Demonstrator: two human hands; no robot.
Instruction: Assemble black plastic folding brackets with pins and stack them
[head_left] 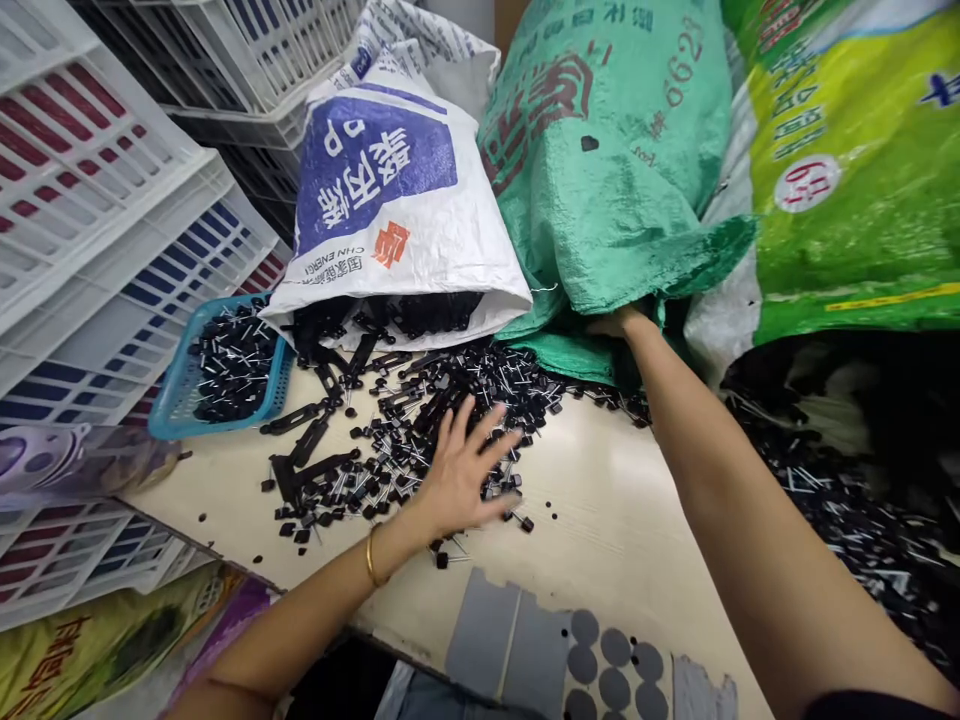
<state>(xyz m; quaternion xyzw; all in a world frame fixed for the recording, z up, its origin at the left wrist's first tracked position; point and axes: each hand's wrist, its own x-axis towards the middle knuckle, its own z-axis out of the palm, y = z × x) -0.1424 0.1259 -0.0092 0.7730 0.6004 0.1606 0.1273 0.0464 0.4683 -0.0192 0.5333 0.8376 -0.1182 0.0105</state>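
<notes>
Pale tabletop (611,500) bears black parts (431,415) (left hand (461,480) splayed over them).

From where I sit, I'm looking into a small-parts workshop: black pieces (431,400) with metal pins lie heaped on the pale worktable (592,540), more fill a blue basket (171,408) at left, a bulky white sack (457,235) and green sack (622,190) crowd the far side, and slatted crates (135,235) are stacked at left.

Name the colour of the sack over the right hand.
The sack is green with dark red print; best: head view.
</notes>
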